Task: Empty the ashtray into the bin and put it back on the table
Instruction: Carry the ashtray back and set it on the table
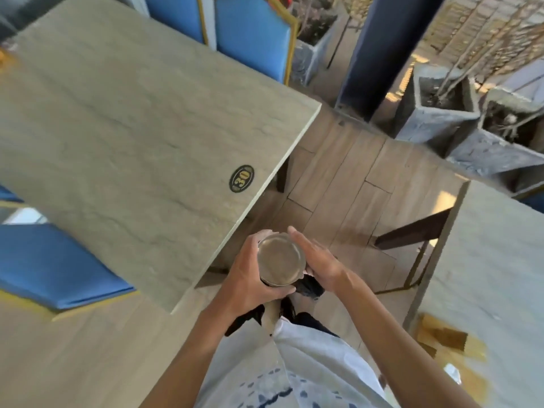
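Note:
A round glass ashtray (280, 260) is held in front of my body, off the table's near corner, and its bowl looks bare. My left hand (250, 275) is curled around its left side and bottom edge. Against its right rim lies my right hand (316, 260), fingers straight and together, with a dark cloth or bag (309, 287) bunched under the palm. The beige stone-look table (132, 128) with a black oval "30" badge (241, 178) lies to the left of my hands. No bin is in view.
Blue chairs with gold trim (253, 33) stand at the table's far side and another (53, 269) at its left. A second table (497, 275) with a yellow-brown object lies to the right. Grey stone planters (435, 113) and a dark post (379, 48) stand beyond the wooden floor.

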Available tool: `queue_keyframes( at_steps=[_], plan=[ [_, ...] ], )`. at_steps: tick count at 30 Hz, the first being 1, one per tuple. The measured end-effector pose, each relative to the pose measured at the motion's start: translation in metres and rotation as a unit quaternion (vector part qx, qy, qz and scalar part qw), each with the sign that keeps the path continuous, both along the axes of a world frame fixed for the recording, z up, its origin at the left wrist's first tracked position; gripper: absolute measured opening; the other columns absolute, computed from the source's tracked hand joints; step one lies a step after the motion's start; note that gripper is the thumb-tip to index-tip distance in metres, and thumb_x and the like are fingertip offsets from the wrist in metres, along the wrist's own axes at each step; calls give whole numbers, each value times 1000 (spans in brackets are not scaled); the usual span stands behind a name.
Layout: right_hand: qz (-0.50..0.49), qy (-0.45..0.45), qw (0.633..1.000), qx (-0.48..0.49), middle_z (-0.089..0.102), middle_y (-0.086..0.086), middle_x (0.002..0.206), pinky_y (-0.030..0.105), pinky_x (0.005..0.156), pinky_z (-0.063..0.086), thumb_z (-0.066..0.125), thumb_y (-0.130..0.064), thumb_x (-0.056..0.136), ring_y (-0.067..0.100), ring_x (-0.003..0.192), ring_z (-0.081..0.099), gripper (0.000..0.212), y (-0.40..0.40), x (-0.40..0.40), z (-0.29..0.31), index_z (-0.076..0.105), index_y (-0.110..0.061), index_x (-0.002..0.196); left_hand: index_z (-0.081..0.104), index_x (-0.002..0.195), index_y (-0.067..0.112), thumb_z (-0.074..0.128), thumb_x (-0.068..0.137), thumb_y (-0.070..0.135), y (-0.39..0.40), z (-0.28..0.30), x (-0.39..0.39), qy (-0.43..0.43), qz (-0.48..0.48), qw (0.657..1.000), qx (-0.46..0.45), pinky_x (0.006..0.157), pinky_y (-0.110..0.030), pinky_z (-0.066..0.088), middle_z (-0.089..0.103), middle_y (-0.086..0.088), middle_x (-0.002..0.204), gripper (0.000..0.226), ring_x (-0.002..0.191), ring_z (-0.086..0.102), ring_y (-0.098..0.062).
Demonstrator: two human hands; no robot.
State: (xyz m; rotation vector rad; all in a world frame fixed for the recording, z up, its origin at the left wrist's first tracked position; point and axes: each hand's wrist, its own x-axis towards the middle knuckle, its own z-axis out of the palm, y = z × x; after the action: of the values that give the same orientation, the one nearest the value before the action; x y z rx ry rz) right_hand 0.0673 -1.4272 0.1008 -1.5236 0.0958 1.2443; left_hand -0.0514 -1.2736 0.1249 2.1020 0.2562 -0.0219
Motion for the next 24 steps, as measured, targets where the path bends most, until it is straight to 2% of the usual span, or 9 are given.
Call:
queue_keyframes(
  at_steps=[2, 3, 7, 9, 11, 14, 16, 21, 24],
  plan=[
    [43, 18, 999, -18, 70, 1, 127, 43, 106, 52, 61, -90, 70, 22, 118, 64, 90, 10, -6, -7, 67, -25, 133, 36, 147, 17, 96, 56, 47, -3, -2, -21, 7, 36, 999, 4, 109, -17, 39, 47, 12, 143, 113, 134, 47, -5],
    [65, 28, 997, -29, 64, 2, 137, 48, 114, 46, 62, -92, 65, 25, 128, 59, 95, 15, -11, -7, 64, -27, 135, 34, 148, 18, 96, 57, 47, -3, -3, -32, 11, 53, 999, 6, 108, -15, 39, 47, 12, 144, 114, 135, 46, -4],
    [155, 28, 987, -27, 54, 1, 148, 51, 122, 35, 52, -81, 86, 25, 140, 47, 76, 39, -37, 4, 57, -24, 137, 36, 148, 20, 95, 57, 52, -3, -4, -75, 24, 113, 993, 21, 107, -27, 47, 50, 11, 143, 113, 133, 50, -9],
    [191, 11, 981, -36, 53, 0, 151, 51, 122, 36, 51, -89, 77, 24, 140, 47, 95, 50, -56, 7, 53, -23, 145, 38, 146, 23, 93, 57, 56, -1, 0, -98, 28, 155, 987, 14, 104, -32, 48, 51, 12, 140, 110, 131, 52, -9],
    [215, -11, 975, -46, 58, 0, 144, 50, 119, 39, 51, -95, 65, 24, 135, 53, 105, 63, -75, 7, 56, -25, 142, 39, 144, 27, 92, 57, 56, 3, 5, -121, 29, 204, 979, 8, 105, -30, 48, 51, 15, 139, 106, 130, 51, -7],
    [274, -50, 960, -16, 72, -8, 100, 39, 94, 52, 47, -82, 85, 16, 96, 65, 61, 83, -98, 8, 73, -31, 107, 42, 140, 32, 96, 53, 46, 12, 8, -156, 33, 274, 961, -13, 100, -23, 48, 51, 20, 136, 103, 128, 51, -3],
    [298, -74, 952, 3, 74, -9, 85, 30, 73, 52, 42, -61, 103, 11, 77, 65, 50, 97, -112, 11, 77, -27, 104, 42, 138, 35, 97, 50, 45, 21, 5, -180, 43, 314, 948, -20, 96, -20, 48, 52, 21, 134, 105, 124, 52, -1],
    [340, -127, 932, 8, 79, 6, 109, 23, 68, 54, 43, -43, 109, 11, 88, 71, 44, 137, -159, 14, 75, -16, 119, 42, 134, 40, 98, 46, 38, 51, -3, -244, 42, 372, 926, -48, 88, -9, 44, 53, 24, 129, 104, 120, 51, 7],
    [340, -130, 931, 2, 78, 7, 104, 22, 67, 54, 46, -36, 109, 15, 88, 70, 40, 169, -202, 12, 74, -10, 119, 41, 135, 38, 98, 48, 38, 77, -3, -293, 31, 383, 922, -51, 88, -5, 42, 50, 26, 129, 104, 119, 50, 10]
  ],
)
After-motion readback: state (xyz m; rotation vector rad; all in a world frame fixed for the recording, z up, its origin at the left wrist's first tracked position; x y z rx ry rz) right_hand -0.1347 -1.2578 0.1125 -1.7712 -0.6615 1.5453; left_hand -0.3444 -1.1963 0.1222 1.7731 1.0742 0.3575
